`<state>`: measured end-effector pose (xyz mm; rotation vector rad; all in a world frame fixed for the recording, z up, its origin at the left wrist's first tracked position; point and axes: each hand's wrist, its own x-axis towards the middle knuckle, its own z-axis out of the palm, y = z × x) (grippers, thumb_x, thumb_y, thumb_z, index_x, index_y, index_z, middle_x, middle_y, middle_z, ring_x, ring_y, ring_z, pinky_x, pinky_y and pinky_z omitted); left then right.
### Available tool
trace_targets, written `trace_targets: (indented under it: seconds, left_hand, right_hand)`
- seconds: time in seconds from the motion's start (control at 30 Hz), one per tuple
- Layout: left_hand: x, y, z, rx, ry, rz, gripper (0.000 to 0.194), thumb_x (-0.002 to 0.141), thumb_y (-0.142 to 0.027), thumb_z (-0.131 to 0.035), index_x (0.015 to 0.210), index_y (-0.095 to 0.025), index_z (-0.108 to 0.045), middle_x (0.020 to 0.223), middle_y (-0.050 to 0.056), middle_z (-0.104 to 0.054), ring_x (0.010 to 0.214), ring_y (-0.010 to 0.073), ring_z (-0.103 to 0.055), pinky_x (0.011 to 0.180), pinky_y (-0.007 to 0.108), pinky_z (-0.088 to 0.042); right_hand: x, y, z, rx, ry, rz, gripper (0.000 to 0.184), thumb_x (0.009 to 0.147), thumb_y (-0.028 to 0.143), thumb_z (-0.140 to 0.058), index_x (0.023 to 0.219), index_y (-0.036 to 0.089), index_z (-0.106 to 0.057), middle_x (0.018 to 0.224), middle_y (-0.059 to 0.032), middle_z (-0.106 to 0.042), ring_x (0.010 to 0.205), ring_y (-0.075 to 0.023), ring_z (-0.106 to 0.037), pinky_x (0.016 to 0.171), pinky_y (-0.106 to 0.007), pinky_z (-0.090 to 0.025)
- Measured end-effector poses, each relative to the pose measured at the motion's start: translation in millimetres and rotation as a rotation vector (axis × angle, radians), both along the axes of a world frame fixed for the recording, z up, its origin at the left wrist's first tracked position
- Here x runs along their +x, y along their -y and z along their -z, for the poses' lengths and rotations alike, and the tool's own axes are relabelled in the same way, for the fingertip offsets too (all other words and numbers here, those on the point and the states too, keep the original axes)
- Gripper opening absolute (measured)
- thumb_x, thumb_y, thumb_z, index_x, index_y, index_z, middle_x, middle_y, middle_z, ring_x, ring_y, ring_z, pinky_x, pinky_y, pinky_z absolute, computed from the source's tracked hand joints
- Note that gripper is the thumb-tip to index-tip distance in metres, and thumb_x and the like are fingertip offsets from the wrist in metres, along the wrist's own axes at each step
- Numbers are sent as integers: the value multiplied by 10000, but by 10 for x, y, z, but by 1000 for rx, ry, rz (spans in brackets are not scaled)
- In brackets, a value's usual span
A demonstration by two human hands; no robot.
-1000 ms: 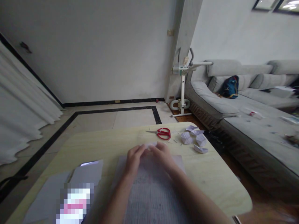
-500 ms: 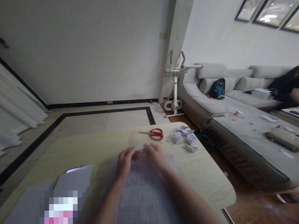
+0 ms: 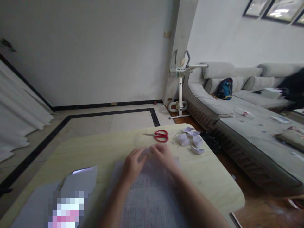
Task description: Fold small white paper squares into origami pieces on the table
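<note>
Between my two hands is a small piece of white paper (image 3: 146,151), pinched in the fingers and partly hidden by them. My left hand (image 3: 135,163) closes on its left end, my right hand (image 3: 162,155) on its right end; the right is smeared by motion. Under both forearms lies a large lined sheet (image 3: 152,196) with handwriting on it. Just beyond my hands rest red-handled scissors (image 3: 161,136), blades pointing left. Several folded paper pieces (image 3: 183,139) sit in a cluster at the table's far right, with small paper scraps near them.
The pale wooden table (image 3: 90,147) has a rounded right corner. At its left lie grey-white sheets (image 3: 79,182) and a device with a pixelated screen (image 3: 67,212). Beyond stand a white exercise machine (image 3: 180,88) and a grey sofa (image 3: 256,139). A person in dark clothes sits at the far right.
The view has shifted slightly, so most things appear a little further right. My hands still hold the small paper, and my left hand has turned more over it.
</note>
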<state>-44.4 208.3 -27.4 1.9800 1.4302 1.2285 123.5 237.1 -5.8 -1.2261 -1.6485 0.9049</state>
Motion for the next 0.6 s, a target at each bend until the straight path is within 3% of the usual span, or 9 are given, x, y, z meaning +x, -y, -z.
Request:
trace_targets:
  seconds: [0.1, 0.3, 0.6]
  left_hand:
    - [-21, 24, -56, -47, -12, 22, 301, 897, -328, -581, 1149, -199, -683, 1077, 95, -728, 982, 236, -674, 881, 343, -519]
    - [2, 57, -157, -280, 181, 9, 334, 864, -425, -612, 1090, -197, -705, 1013, 71, -758, 943, 249, -698, 806, 308, -536]
    - [77, 93, -178, -389, 442, 29, 403, 815, -423, -674, 1112, -151, -663, 957, 94, -765, 831, 244, -727, 734, 310, -558]
  right_hand:
    - [4, 15, -11, 20, 22, -11, 407, 870, 368, -532, 517, 176, -468, 497, 48, -403, 500, -99, -390, 471, -226, -242]
    - [-8, 8, -25, -14, -88, -108, 200, 839, 339, -632, 752, 165, -677, 720, -13, -674, 661, -144, -586, 609, -236, -434]
    - [-13, 15, -51, -86, -195, -130, 199, 816, 359, -677, 778, 165, -696, 751, -24, -692, 698, -158, -617, 650, -255, -473]
